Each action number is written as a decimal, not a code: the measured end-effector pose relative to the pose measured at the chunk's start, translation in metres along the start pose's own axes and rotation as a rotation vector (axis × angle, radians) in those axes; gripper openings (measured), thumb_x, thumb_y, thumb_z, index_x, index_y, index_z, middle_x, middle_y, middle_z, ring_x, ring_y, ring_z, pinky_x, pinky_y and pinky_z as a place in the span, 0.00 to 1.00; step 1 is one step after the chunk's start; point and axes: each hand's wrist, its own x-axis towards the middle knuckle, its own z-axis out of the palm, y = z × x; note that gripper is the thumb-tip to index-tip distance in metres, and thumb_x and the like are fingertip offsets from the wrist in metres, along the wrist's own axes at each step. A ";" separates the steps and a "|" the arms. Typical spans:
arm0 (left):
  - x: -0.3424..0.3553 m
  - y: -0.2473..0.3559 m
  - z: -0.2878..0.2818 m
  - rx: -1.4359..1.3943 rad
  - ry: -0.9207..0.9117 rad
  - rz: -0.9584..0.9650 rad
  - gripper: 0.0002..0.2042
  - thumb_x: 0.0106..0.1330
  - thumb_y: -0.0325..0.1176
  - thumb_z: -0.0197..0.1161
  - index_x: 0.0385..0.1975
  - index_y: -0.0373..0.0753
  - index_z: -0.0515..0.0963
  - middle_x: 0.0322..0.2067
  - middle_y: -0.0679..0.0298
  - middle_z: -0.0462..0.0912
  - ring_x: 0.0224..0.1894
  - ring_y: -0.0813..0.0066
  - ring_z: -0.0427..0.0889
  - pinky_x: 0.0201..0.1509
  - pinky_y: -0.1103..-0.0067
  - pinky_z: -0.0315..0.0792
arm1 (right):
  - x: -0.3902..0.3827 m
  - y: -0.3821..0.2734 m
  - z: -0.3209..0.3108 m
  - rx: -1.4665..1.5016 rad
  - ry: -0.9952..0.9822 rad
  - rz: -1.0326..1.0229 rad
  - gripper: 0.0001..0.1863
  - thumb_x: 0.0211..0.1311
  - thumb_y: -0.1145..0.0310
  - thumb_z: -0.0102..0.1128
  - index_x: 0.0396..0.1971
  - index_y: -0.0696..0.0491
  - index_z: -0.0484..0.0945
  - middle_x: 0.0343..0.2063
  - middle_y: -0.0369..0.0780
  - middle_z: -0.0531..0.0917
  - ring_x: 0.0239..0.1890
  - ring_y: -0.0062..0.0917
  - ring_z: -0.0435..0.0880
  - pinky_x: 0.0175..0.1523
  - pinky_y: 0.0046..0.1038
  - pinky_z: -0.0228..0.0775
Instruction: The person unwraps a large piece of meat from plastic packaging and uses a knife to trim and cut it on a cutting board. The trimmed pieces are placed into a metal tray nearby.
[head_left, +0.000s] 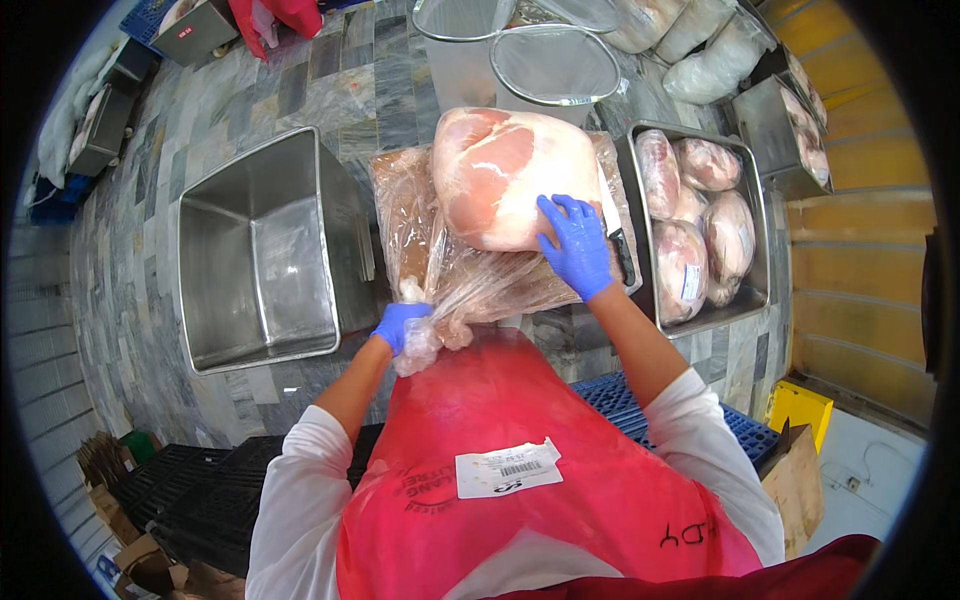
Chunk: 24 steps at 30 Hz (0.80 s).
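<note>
A large pale piece of raw meat [520, 180] with pink patches lies on a cutting board [400, 180] in front of me. Clear plastic wrap [440, 290] spreads under its near side and over the board. My left hand [400, 326], in a blue glove, is closed around a bunched end of this wrap at the board's near left corner. Against the meat's near right side rests my right hand [578, 248], also gloved, its fingers spread. Just right of that hand a knife [623, 257] with a black handle lies along the board's edge.
A deep steel bin [330, 230] stands left of the board. To the right, another steel bin [762, 250] holds several wrapped meat pieces [680, 270]. Bag-lined containers [555, 65] stand beyond the board. A blue plastic pallet [605, 405] lies behind my right arm.
</note>
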 end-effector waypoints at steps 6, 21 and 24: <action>-0.047 0.036 0.001 -0.037 -0.050 -0.006 0.11 0.60 0.36 0.75 0.36 0.36 0.85 0.29 0.66 0.84 0.27 0.74 0.83 0.32 0.72 0.77 | -0.021 0.013 0.041 -0.006 -0.026 -0.089 0.10 0.58 0.74 0.59 0.41 0.53 0.78 0.36 0.43 0.80 0.41 0.40 0.79 0.50 0.41 0.72; 0.042 0.040 0.026 0.202 -0.289 0.734 0.17 0.79 0.40 0.53 0.56 0.33 0.77 0.50 0.56 0.84 0.51 0.63 0.84 0.57 0.69 0.78 | -0.060 -0.011 0.026 0.154 -0.074 0.068 0.21 0.57 0.63 0.70 0.49 0.55 0.80 0.39 0.46 0.81 0.48 0.46 0.79 0.55 0.47 0.70; 0.059 0.025 0.061 -0.496 -0.583 0.205 0.17 0.81 0.42 0.52 0.56 0.36 0.76 0.47 0.58 0.83 0.47 0.67 0.83 0.54 0.71 0.79 | 0.005 0.035 0.016 0.041 0.194 0.126 0.32 0.55 0.57 0.73 0.58 0.55 0.76 0.50 0.50 0.80 0.54 0.48 0.77 0.61 0.46 0.68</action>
